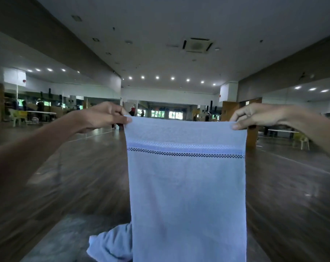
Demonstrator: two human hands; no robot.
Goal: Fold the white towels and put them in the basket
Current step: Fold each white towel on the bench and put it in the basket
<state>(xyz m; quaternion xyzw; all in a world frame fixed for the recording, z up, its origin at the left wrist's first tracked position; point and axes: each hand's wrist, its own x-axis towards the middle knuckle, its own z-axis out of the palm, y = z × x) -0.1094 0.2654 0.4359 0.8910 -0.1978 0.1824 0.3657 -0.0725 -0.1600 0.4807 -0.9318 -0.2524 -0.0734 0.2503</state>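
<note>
Both hands pinch towel (pixel 186 186) top corners, left hand (pixel 103 117), right hand (pixel 254 116); it hangs flat, unfolded. Next: you bring the corners together. Basket not visible.

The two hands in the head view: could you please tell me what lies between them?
In the head view, the top edge of the towel runs straight between them: the left hand pinches one corner, the right hand the other.

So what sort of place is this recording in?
Likely a big dance or activity hall: wide wooden floor, mirrored wall, rows of ceiling spotlights, and a plastic chair at the side.
</note>
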